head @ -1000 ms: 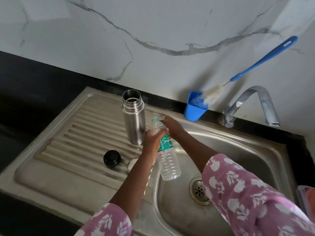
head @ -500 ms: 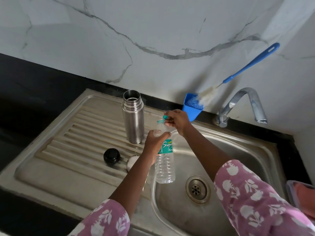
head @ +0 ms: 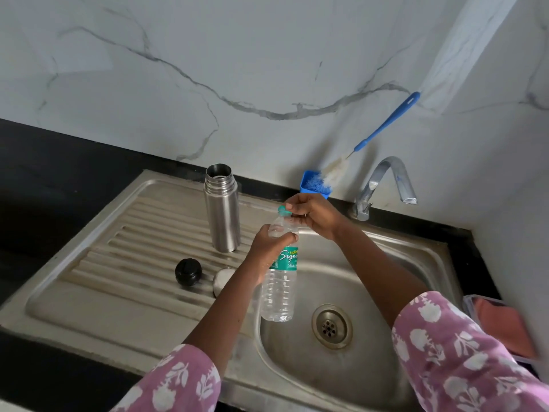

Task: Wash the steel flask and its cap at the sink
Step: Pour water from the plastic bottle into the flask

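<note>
basin (head: 416, 263) right: passable | drainboard (head: 104, 292): flask (head: 222, 215), cap (head: 188, 272) obstruct

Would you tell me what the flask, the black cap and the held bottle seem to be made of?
The flask: brushed steel, judging by its dull grey sheen. The black cap: probably plastic, dark and glossy. The bottle: thin clear plastic, ribbed and see-through, with a green printed label.

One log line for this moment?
left hand grips bottle | right hand pinches teal cap | flask upright, open, on drainboard
</note>
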